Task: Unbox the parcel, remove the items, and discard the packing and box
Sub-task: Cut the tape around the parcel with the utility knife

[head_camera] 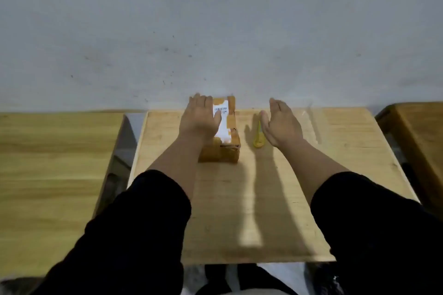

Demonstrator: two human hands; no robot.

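A small brown cardboard parcel [227, 143] with tape and a white shipping label lies near the far edge of the wooden table [263, 199]. My left hand [200, 117] rests flat on the parcel's top left, fingers together, covering part of the label. A yellow utility knife [258, 136] lies on the table just right of the parcel. My right hand [280, 122] hovers open right beside the knife, palm turned inward, partly hiding its far end. Both forearms are bare below black sleeves.
A grey wall [215, 31] rises directly behind the table. A second wooden table [48, 163] stands to the left across a narrow gap, and another wooden surface [417, 132] sits at the right edge.
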